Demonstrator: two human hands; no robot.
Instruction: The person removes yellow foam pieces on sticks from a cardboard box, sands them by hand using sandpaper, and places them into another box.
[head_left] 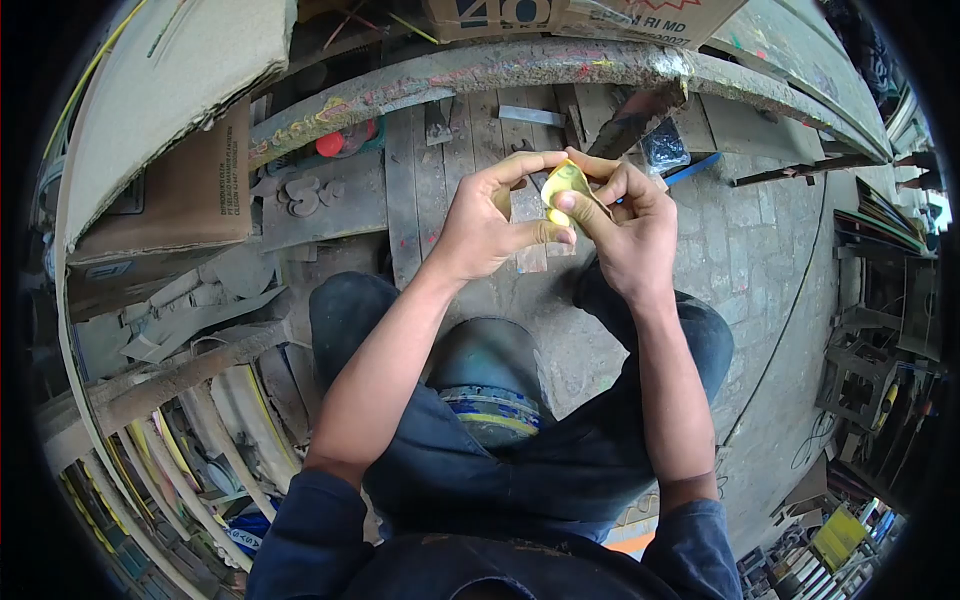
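Observation:
Above the floor, between my knees, both hands meet around a small bright yellow piece (556,216) and a curled pale-yellow sheet (568,184) that looks like sandpaper. My left hand (485,220) is closed on the yellow piece, index finger at its upper end and thumb near its lower end. With thumb and bent fingers, my right hand (640,225) pinches the sheet against that piece. Most of the yellow piece is hidden by the sheet and fingers, so its kind cannot be made out.
A paint-stained beam (430,80) crosses in front, with wooden boards (410,190) below it. Cardboard boxes (190,190) stand at left, above a slatted rack (180,470). A round container (490,360) sits between my legs. Crates (860,380) line the right of the paved floor (745,270).

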